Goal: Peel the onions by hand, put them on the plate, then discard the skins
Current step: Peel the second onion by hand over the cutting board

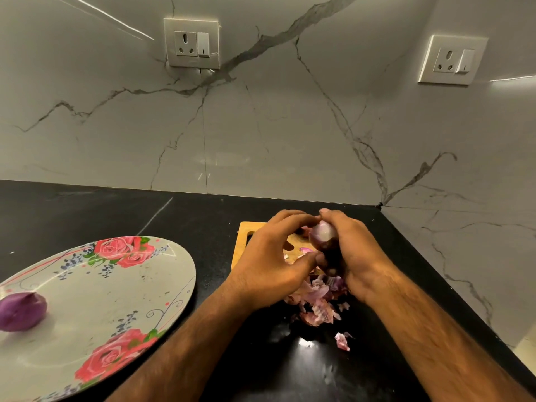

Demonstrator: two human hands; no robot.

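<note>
Far to the left of the wooden cutting board, a peeled onion, purple and smooth, lies on the near left part of a rose-patterned plate. The plate sits on the black countertop, well apart from the board's left edge. High on the marble wall, above and a little left of the board, is a socket.

The left hand reaches over the board from its near left side. Its fingers arch forward so that the tips meet the top of the half-peeled onion, and its thumb comes in low against it: a pinching hold on the skin or the bulb (which of the two cannot be told). That onion is held up above the board's right part, its upper face pale and bare, its lower part dark purple. Below it, at the board's near right corner and spilling onto the counter, lies a heap of pink and purple skins; one loose scrap lies nearer the person, apart from the heap.

The right hand wraps the onion from the board's right side, fingers curled round its lower half, one fingertip raised above its top. A second socket is on the side wall, well right of the board.
</note>
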